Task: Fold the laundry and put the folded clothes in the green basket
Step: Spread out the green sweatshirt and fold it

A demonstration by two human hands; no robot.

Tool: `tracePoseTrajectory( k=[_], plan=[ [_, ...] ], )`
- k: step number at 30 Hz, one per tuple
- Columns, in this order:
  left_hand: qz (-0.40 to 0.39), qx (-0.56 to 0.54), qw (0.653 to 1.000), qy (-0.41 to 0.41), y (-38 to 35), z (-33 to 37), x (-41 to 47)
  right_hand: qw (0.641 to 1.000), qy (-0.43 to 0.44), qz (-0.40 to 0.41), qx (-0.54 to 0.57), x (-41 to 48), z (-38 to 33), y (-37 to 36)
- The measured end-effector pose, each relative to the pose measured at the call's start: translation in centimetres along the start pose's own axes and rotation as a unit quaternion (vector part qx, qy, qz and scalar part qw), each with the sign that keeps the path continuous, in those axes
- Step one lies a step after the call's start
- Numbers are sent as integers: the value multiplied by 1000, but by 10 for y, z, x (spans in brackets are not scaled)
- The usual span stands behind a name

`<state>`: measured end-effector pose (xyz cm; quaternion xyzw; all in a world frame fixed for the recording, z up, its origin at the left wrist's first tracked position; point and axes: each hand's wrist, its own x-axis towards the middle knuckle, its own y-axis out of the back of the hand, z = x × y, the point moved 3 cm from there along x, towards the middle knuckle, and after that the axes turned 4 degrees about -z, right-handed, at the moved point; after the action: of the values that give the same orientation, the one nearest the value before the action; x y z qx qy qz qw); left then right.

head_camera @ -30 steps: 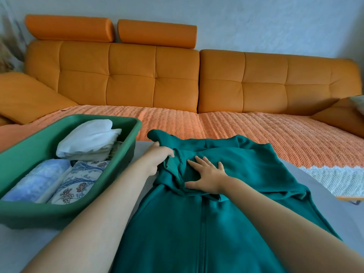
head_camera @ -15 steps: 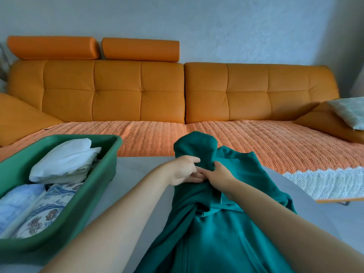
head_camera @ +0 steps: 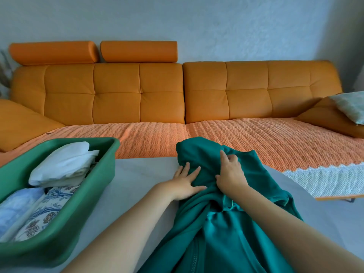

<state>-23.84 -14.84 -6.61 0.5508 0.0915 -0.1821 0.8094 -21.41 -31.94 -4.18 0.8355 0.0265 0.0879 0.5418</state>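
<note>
Pressing the left hand [head_camera: 185, 184] flat on the garment [head_camera: 226, 233] — fingers [head_camera: 195, 172] straight and spread, grasping nothing, palm down on the left side of the heaped far end. Gripping a raised fold of the same cloth with the right hand [head_camera: 230, 174], just beside the left; fingers curled into the fabric and clenched on it. Reaching in from the near edge with both forearms, bare.

Resting the garment on the grey desk [head_camera: 141, 174], right of centre: teal cloth, zip showing on the near part, far end bunched up under the hands, near end passing out of view at the bottom.

Standing the basket [head_camera: 102, 174] on the desk at the left, apart from the garment: green, tilted in view, holding three folded items. Stacking a white fold [head_camera: 65, 164] at the far end, with a pale blue fold [head_camera: 15, 205] and a blue-patterned fold [head_camera: 45, 213] side by side at the near end.

Facing the sofa [head_camera: 137, 95] beyond the desk — orange, seat covered with a ribbed orange throw [head_camera: 236, 138], with a pale cushion [head_camera: 350, 105] at the far right.
</note>
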Motion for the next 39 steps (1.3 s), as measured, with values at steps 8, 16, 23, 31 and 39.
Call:
tracePoseTrajectory(
  k=[8,16,23,31,39],
  plan=[
    [83,-318,944,40,16,-17,-1,975,25,-212,-61,0,10,-28],
    [100,-349,930,53,21,-22,8,985,64,-160,14,6,12,-43],
    [175,-290,933,121,44,-69,10,982,104,-148,51,27,-38,-72],
    [154,-84,951,256,72,-111,16,970,129,-207,-13,71,-94,-98],
    [78,-25,989,119,80,-135,67,960,175,-201,-89,93,-77,-96]
  ],
)
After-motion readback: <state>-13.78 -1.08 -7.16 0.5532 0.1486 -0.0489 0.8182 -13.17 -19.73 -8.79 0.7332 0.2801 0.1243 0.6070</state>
